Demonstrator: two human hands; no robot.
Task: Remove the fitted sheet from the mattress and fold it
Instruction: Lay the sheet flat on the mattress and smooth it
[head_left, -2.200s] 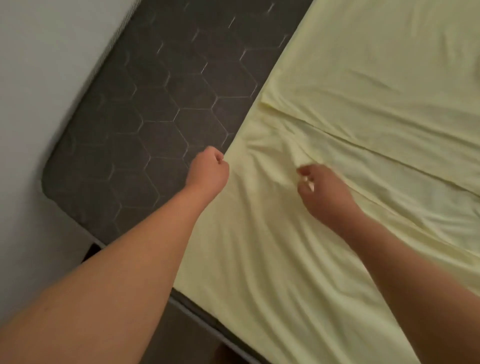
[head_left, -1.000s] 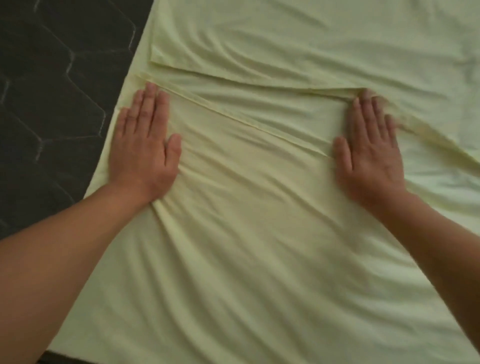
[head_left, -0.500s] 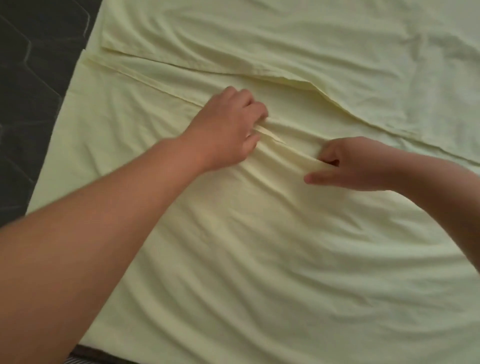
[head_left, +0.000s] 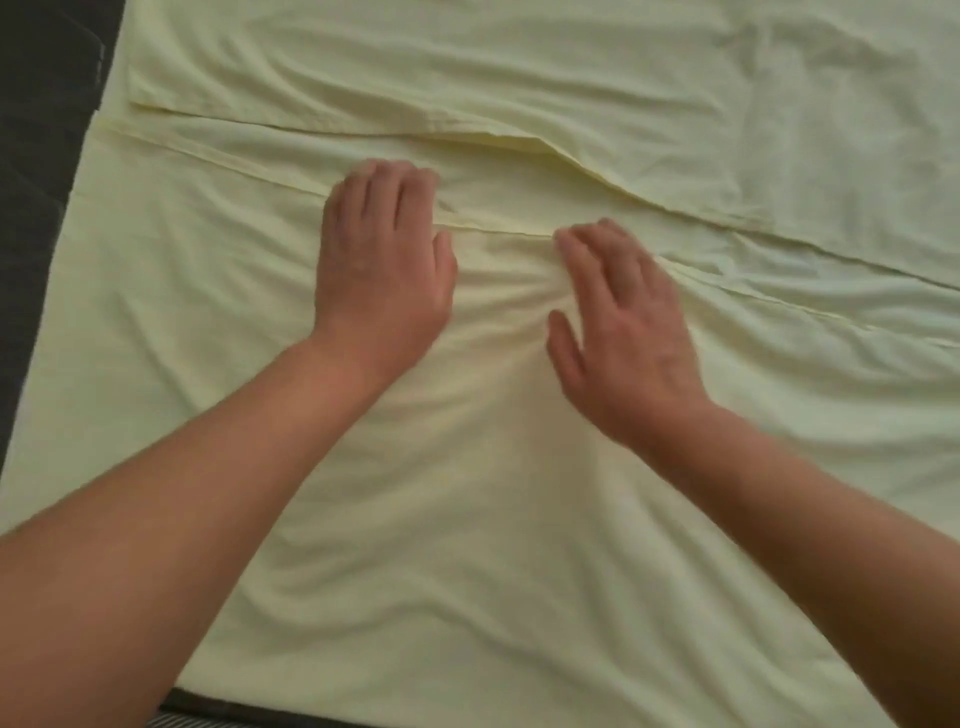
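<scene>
The pale yellow fitted sheet (head_left: 467, 545) lies spread on the dark grey mattress (head_left: 41, 156), folded over itself with two hemmed edges crossing the middle. My left hand (head_left: 382, 270) rests palm down on the near layer, its fingertips at the hem. My right hand (head_left: 623, 322) lies flat beside it, fingers spread and pointing up-left, a little blurred. Fabric bunches into small creases between the two hands. Neither hand grips the cloth.
Bare mattress shows as a dark strip along the left edge and at the bottom left corner (head_left: 218, 712). The sheet covers the rest of the view, wrinkled at the upper right.
Half a second ago both hands pinched the hem with curled fingers; now both lie flat on the sheet. Before that they pressed flat farther apart.
</scene>
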